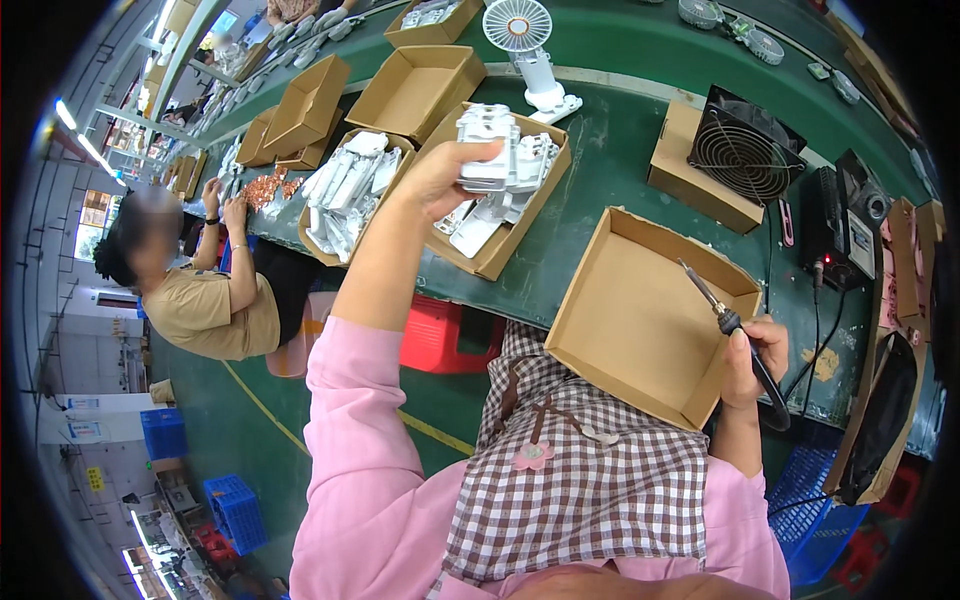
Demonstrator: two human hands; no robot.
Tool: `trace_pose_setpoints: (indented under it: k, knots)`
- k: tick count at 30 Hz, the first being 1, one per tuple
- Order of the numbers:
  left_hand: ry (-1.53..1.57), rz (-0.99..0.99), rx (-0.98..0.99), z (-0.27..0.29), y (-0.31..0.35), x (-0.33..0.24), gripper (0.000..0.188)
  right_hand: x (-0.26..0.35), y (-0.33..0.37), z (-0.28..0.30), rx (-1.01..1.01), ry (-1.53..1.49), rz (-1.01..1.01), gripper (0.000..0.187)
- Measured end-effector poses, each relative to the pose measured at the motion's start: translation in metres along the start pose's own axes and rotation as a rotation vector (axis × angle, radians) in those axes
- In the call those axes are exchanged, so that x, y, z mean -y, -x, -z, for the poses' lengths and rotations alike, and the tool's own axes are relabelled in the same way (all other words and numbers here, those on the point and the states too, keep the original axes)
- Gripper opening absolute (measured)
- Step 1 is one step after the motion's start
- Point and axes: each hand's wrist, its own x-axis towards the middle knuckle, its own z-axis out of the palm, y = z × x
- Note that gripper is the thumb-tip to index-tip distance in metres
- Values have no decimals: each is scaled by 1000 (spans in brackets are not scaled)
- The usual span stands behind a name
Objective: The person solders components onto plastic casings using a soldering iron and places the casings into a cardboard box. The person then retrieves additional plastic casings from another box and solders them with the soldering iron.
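Head view: a bunch of white plastic parts is gripped by the left hand above a cardboard box in which more white pieces are heaped. The thumb is pressed along the near side of the bunch; the other fingers are mostly hidden, so it cannot be told how many pieces are clamped, or whether the heap beneath is touched by them. A soldering iron is held by the right hand, with thumb and fingers closed around its dark handle. Its metal tip is pointed away from the body, over an open cardboard tray in which no part is seen. The tray is set at the near edge of the green bench, to the right of the filled box. A black fan is placed beyond it.

The step in hand is judged to be the picking of parts from the box, with the iron held ready; nothing is seen to be touched by the tip. For the next move, the bunch would probably need to be lifted clear and brought over to the tray, while the tip, which may be hot, is kept off the plastic and the cardboard.
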Motion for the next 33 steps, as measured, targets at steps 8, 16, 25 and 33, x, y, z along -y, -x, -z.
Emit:
trace_pose_setpoints:
  k: [8,16,25,33]
  knots:
    - [-342,108,64,-10,-5,13,39,2,-2,-6,-16,25,54,16]
    - [-293,82,-53,34,13,17,45,3,1,-3,10,-5,31,19]
    - [-904,-191,-228,33,-1,61,62,3,-5,-1,15,-54,45,18]
    - [-758,-333,-52,23,16,62,66,7,-12,1,110,50,7,14]
